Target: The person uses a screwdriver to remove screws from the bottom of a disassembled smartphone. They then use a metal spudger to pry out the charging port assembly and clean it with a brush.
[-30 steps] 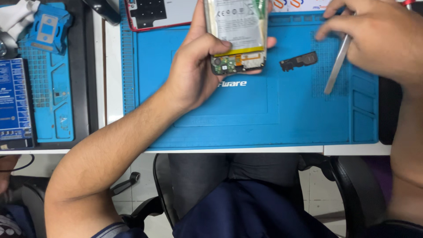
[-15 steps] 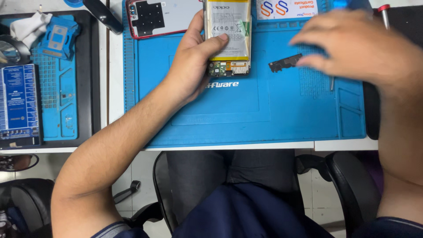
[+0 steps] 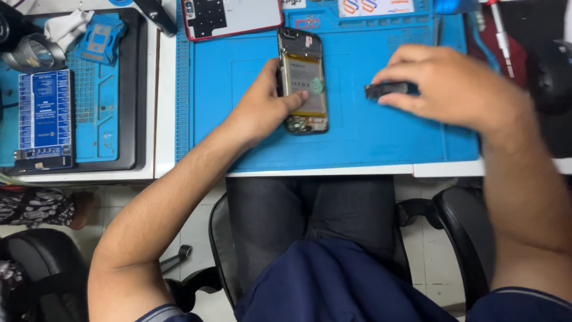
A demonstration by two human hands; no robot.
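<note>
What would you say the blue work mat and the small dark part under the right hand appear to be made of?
The blue work mat looks like matte silicone or rubber: moulded compartments along its top edge and no glare. The small dark part, which the right hand pinches, looks like black moulded plastic, though blur leaves that uncertain.

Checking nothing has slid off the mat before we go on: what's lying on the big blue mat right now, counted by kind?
Opened phone, steadied by the left hand: 1
Red-edged back cover: 1
Small black part, at the right hand fingertips: 1
Total: 3 on the blue mat
</note>
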